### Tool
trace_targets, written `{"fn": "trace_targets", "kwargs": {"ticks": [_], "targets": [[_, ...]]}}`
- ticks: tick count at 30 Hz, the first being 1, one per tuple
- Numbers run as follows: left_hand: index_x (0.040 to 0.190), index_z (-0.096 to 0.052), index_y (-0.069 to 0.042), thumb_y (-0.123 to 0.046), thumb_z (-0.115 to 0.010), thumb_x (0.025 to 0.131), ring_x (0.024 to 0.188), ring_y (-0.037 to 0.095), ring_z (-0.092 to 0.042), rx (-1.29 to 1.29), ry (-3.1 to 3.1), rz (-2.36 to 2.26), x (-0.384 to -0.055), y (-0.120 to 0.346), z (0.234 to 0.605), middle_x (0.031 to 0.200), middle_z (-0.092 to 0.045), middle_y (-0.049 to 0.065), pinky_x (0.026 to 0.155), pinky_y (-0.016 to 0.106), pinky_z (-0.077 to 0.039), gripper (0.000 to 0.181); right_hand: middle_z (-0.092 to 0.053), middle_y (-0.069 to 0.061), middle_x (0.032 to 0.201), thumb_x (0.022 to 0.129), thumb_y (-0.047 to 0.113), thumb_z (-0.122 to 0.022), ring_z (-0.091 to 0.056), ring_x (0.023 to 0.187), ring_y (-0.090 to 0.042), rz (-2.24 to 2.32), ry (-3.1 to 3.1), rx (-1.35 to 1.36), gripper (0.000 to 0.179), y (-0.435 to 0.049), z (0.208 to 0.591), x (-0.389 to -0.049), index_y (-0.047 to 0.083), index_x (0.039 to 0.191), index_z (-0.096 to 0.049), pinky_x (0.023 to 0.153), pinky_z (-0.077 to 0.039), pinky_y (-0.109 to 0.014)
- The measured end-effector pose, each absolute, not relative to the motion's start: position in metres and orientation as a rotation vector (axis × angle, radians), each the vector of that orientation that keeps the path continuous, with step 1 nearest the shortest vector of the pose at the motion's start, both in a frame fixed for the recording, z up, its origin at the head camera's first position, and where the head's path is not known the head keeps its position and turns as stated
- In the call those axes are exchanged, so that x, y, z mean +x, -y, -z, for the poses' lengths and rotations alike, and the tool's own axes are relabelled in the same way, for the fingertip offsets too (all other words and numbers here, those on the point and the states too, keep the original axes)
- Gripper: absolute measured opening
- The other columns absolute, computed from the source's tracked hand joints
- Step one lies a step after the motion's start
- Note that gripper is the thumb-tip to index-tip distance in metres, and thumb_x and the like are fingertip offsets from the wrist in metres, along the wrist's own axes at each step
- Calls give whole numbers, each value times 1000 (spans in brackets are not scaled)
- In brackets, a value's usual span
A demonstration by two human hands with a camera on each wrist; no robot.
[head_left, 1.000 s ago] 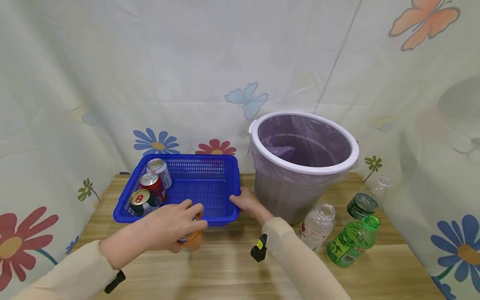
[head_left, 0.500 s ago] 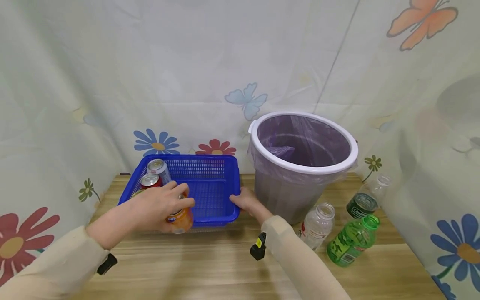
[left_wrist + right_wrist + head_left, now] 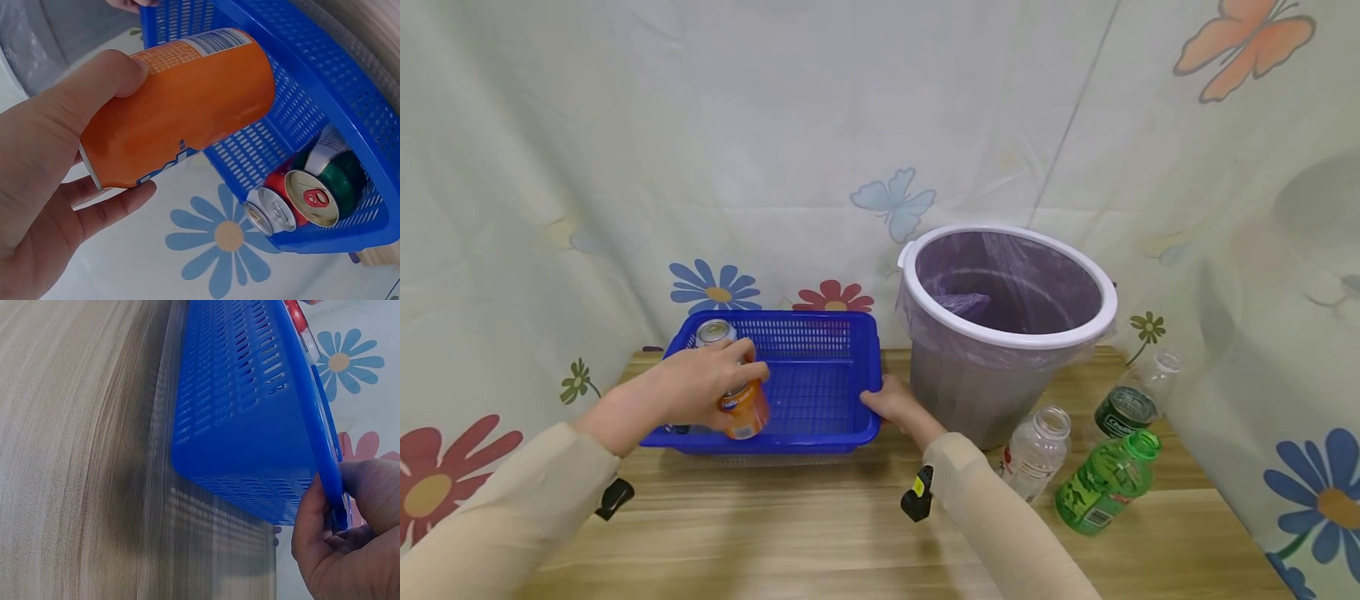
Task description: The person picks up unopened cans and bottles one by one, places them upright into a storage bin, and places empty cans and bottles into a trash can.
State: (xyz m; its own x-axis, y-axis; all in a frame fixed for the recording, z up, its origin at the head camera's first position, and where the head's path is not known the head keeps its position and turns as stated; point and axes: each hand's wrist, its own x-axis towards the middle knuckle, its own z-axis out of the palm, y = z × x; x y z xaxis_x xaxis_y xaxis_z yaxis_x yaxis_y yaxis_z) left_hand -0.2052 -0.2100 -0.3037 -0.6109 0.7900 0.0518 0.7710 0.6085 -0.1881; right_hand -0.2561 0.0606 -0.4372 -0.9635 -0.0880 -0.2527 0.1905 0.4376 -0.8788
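Note:
My left hand [image 3: 703,382] holds an orange soda can [image 3: 747,412] over the near left part of the blue plastic basket [image 3: 820,439]. In the left wrist view the thumb lies along one side of the can and fingers curl under the other. A green can [image 3: 340,181], a red can [image 3: 284,181] and a silver-white can [image 3: 256,219] stand in the basket's left end; in the head view the hand hides most of them. At the basket's right end, my right hand [image 3: 897,402] pinches the rim between thumb and fingers, plain in the right wrist view.
Right of the basket stands a grey bin [image 3: 973,400] with a white rim and a purple liner. A clear bottle [image 3: 1033,454], a green bottle [image 3: 1101,487] and a dark-labelled bottle [image 3: 1127,408] stand to its right on the wooden table [image 3: 820,533]. A flowered curtain hangs behind.
My left hand has carried the orange can from the basket's near side up and leftward, over the basket. The right hand stays at the rim, and the basket has barely moved.

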Motion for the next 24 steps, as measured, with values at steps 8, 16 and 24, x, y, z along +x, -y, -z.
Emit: {"fn": "trace_targets", "kwargs": {"ticks": [8, 16, 24], "targets": [[102, -55, -19, -31, -83, 62, 75, 19, -46, -1254, 2800, -173, -219, 214, 310, 92, -47, 4, 56, 26, -49, 50, -65, -21, 90, 83, 11, -54, -67, 68, -26, 1521, -2455, 82, 32, -60, 437, -255, -10, 107, -53, 53, -56, -32], [103, -55, -19, -32, -83, 64, 78, 20, -50, -1219, 2834, -133, -236, 216, 319, 94, -49, 5, 60, 30, -52, 49, -65, -19, 87, 83, 11, -54, -66, 65, -24, 1537, -2459, 84, 31, -60, 440, -256, -9, 106, -53, 51, -55, -31], [105, -57, -19, -30, -82, 63, 78, 22, -51, -1165, 2876, -145, -250, 214, 326, 96, -50, 7, 64, 35, -52, 50, -65, -19, 86, 82, 10, -54, -67, 64, -24, 1547, -2454, 88, 31, -60, 441, -258, -9, 106, -53, 52, -56, -32]]}}
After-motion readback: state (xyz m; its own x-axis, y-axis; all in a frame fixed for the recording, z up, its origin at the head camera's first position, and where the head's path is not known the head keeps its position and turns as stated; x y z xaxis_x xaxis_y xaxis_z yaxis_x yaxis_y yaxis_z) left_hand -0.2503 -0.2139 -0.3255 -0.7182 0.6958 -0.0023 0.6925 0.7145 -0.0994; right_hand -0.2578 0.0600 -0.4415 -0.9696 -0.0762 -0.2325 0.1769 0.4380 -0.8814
